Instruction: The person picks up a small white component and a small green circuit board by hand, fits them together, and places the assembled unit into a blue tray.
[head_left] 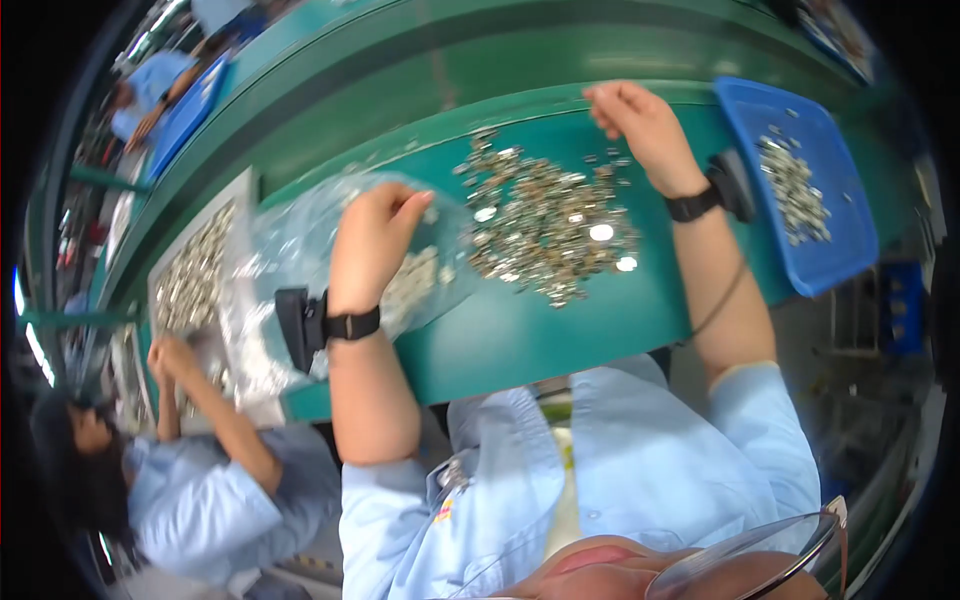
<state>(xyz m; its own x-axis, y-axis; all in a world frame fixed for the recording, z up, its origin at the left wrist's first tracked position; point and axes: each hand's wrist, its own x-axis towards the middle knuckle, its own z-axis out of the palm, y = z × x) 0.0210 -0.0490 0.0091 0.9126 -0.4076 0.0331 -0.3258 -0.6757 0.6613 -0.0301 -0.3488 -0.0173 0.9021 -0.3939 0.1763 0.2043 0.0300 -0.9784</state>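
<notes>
The left hand (375,230) is over a clear, crinkly plastic bag (290,235). Its fingers (395,193) are curled in, with the thumb sticking out. I cannot tell if they pinch anything or touch the bag. Small pale bits (412,287) show in or under the bag, just on the near side of those fingers. A big, messy pile of small, shiny metal pieces (540,215) lies on the smooth green surface (490,350), to the right of the left fingers. The right hand (652,135) is at the far right side of the pile. Its fingers are bent, with the tips a little apart, and I cannot tell if they hold a tiny piece. Most of the pile lies to their left and closer to the person. To the right of those fingers is a blue plastic tray (845,165) with more small pieces (795,190) in it.
</notes>
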